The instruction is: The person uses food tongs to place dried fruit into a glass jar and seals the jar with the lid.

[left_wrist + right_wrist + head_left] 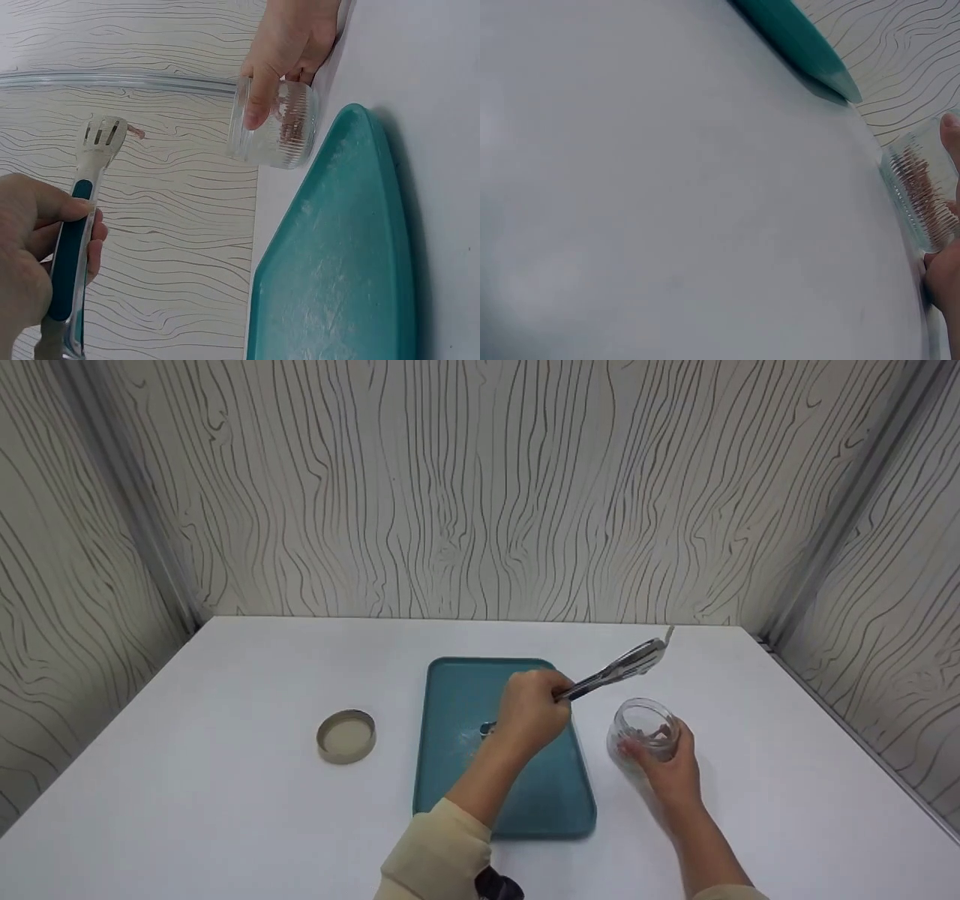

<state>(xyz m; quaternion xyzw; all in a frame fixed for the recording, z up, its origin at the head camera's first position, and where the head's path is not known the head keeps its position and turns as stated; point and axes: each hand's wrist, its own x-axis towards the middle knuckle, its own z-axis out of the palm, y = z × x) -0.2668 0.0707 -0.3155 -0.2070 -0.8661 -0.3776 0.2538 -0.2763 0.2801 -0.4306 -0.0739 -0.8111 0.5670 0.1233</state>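
Note:
My left hand (534,709) grips metal tongs (611,673) with dark teal handle inlays, raised above the tray and pointing to the right. Between the slotted tips is a thin brownish strip (136,131), its end sticking out. To the right of the tray, my right hand (675,780) holds a clear glass jar (627,724) around its side, thumb toward the front. Brownish pieces (922,187) lie inside the ribbed jar, and its mouth is uncovered. The tong tips are above and behind the jar's opening in the head view, apart from it.
A teal rectangular tray (442,795) with pale smears lies mid-table, partly hidden by my left forearm. Left of it, a round beige lid (346,737) rests with its hollow side up. Wood-grain-patterned panels (450,495) enclose the white table (225,795) at the back and sides.

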